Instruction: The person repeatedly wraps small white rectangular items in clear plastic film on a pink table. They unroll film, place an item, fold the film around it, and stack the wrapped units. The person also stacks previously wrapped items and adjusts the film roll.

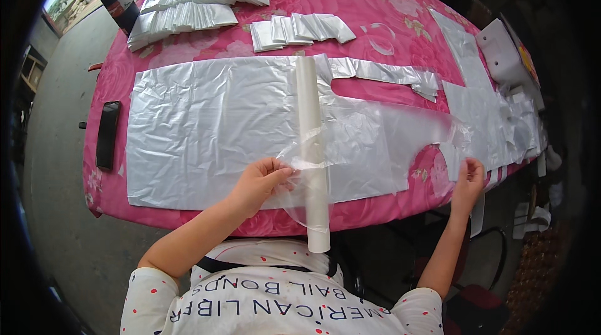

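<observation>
A stack of flat white plastic bags (188, 128) with cut-out handle ends lies across the pink tablecloth. Over it, pointing toward me, rests a long pale tube (305, 97) whose near end sticks out past the table edge. Thin clear plastic film (382, 128) is spread over the stack to the right of the tube, and some of it bunches around the tube's near half. My left hand (258, 186) is closed in a pinch on the film just left of the tube. My right hand (469, 186) has its fingers pinched together by the film's right end; what sits between them is too small to make out.
Folded white plastic packets (188, 22) stand in rows at the far left, with a smaller row (300, 30) beside them. A dark jar (117, 0) and a black phone (108, 136) are at the left edge. More plastic sheets (479, 122) and a white container (501, 53) occupy the right end.
</observation>
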A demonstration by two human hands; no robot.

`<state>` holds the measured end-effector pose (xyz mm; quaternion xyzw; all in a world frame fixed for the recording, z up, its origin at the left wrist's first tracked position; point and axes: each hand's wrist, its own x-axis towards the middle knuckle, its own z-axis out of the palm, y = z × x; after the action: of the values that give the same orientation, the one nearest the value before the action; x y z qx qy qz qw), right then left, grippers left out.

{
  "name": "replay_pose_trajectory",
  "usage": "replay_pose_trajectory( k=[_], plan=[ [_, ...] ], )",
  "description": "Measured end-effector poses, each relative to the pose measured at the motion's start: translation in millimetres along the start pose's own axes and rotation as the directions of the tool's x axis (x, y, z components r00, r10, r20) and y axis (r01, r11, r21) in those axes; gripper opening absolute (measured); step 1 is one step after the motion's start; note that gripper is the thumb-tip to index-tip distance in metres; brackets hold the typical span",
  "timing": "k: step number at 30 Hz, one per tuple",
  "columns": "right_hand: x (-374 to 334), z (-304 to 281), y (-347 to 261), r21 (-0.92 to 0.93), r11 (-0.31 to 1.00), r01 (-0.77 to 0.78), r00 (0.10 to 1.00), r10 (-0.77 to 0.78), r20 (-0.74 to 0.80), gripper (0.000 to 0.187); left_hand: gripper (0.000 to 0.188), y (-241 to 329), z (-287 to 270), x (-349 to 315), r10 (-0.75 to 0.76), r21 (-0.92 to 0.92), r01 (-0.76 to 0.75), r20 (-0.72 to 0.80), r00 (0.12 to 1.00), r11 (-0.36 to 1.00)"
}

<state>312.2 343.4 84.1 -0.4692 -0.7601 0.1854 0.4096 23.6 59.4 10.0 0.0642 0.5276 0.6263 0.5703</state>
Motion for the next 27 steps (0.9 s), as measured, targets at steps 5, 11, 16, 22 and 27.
replay_pose_trajectory(
  k=[5, 11, 16, 22, 27],
  plan=[
    [-131.8, 53.4, -112.0, 0.130, 0.922, 0.364, 0.676, -0.358, 0.644, 0.025, 0.008, 6.7, -0.2, -0.7, 0.005, 0.040, -0.005, 0.007, 1.000, 0.999],
    [-160.3, 67.3, -136.5, -0.114, 0.993, 0.041, 0.361, 0.091, 0.928, 0.042, 0.009, 13.7, -13.2, -2.8, 0.032, 0.010, -0.033, 0.019, 0.999, 0.999],
    [-155.6, 63.4, -135.1, -0.145, 0.983, -0.112, 0.306, 0.173, 0.936, 0.043, 0.013, 57.6, -81.8, -32.2, 0.066, 0.146, -0.063, -0.013, 0.998, 0.987],
    [-150.6, 58.5, -127.3, -0.145, 0.977, -0.157, 0.336, 0.191, 0.922, 0.042, 0.007, 107.2, -183.8, -92.7, 0.071, 0.477, 0.124, -0.370, 0.926, 0.870],
    [-150.0, 59.4, -125.5, -0.145, 0.985, -0.096, 0.327, 0.168, 0.930, 0.041, 0.017, 120.1, -206.9, -103.2, 0.422, 0.914, 0.130, -0.299, 0.856, 0.383]
  ],
)
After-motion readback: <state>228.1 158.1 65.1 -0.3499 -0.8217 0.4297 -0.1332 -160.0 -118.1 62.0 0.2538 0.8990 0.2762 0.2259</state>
